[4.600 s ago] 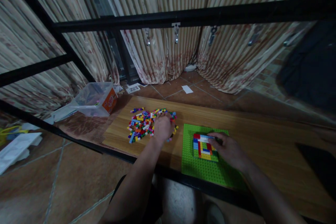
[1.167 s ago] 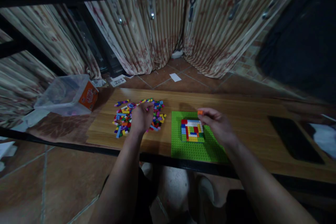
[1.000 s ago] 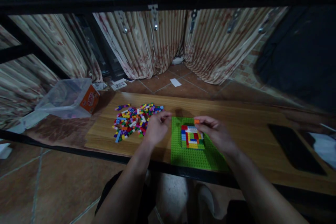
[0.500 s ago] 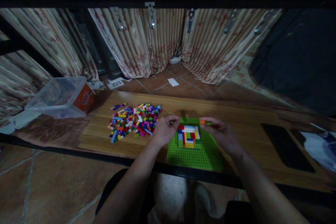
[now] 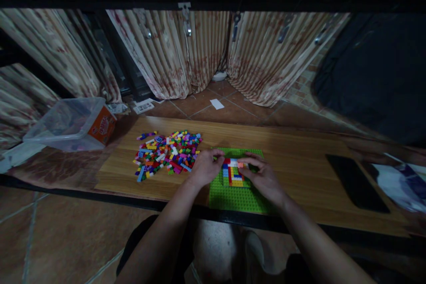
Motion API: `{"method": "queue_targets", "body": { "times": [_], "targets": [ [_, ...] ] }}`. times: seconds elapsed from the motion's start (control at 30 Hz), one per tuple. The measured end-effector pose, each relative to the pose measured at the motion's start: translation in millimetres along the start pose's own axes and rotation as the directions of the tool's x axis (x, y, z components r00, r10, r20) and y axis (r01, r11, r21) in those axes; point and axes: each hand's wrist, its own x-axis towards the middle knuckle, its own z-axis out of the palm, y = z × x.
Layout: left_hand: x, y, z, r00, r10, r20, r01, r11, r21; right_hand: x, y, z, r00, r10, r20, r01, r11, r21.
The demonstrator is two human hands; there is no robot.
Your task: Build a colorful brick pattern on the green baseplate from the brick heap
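Note:
A green studded baseplate (image 5: pixel 233 204) lies on the board in front of me, bearing a low square of toy bricks (image 5: pixel 229 173) in red, white, blue and yellow. My right hand (image 5: pixel 261 175) pinches a small orange brick (image 5: pixel 240 165) between thumb and fingers at the upper right part of that square; whether it touches the bricks below, I cannot tell. Beside the square's upper left corner is my left hand (image 5: pixel 208 167), its fingers curled and thumb close to the forefinger. Anything between those fingertips is too small to make out.
Left of the baseplate spreads a pile of loose bricks (image 5: pixel 169 153) on the wooden board (image 5: pixel 299 155). A clear plastic box (image 5: pixel 69 120) with an orange label stands farther left. A flat black slab (image 5: pixel 357 182) lies at right, near a crumpled white and purple bag (image 5: pixel 399 186).
My right hand has moved left and slightly down, bringing the orange brick from beyond the square's right side onto its upper right part. My left hand stays near the square's left corner.

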Motion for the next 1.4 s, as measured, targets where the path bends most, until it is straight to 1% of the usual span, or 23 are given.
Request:
{"method": "queue_targets", "body": {
  "times": [0.07,0.23,0.4,0.6,0.73,0.9,0.97,1.07,1.23,1.4],
  "targets": [
    [0,1,-0.2,1.0,0.003,0.0,-0.003,1.0,0.008,-1,0,2,1.0,0.002,-0.007,-0.002,1.0,0.002],
    [-1,4,-0.8,1.0,-0.013,0.002,0.012,0.999,0.045,-4,0,1,0.999,0.011,0.03,-0.01,0.999,-0.033],
    [-2,5,-1.4,1.0,-0.011,0.021,0.009,0.997,0.082,-5,-2,-1,1.0,-0.009,0.003,0.009,0.996,-0.087],
    [-1,4,-0.5,1.0,-0.003,0.022,0.0,0.995,0.104,-1,-5,0,0.999,0.008,-0.05,-0.009,1.0,-0.015],
    [-2,5,0.6,0.998,0.043,0.039,-0.046,0.996,0.082,0,-5,1,0.999,-0.003,-0.042,0.003,1.0,0.0],
    [-4,8,1.7,0.988,0.076,0.132,-0.085,0.995,0.061,-3,-11,0,0.998,-0.066,-0.018,0.064,0.994,-0.088],
    [-4,10,1.9,0.986,0.092,0.143,-0.103,0.992,0.071,-5,-15,0,0.997,-0.078,-0.015,0.075,0.99,-0.122],
    [-4,9,2.2,0.984,0.111,0.137,-0.122,0.99,0.074,-6,-19,0,0.994,-0.109,0.003,0.108,0.978,-0.176],
    [-3,6,2.3,0.985,0.11,0.136,-0.121,0.99,0.075,-7,-22,-2,0.979,-0.199,0.054,0.206,0.934,-0.293],
    [-3,3,1.8,0.989,0.102,0.103,-0.11,0.991,0.077,-7,-22,-5,0.975,-0.206,0.079,0.221,0.916,-0.336]
  ]
}}
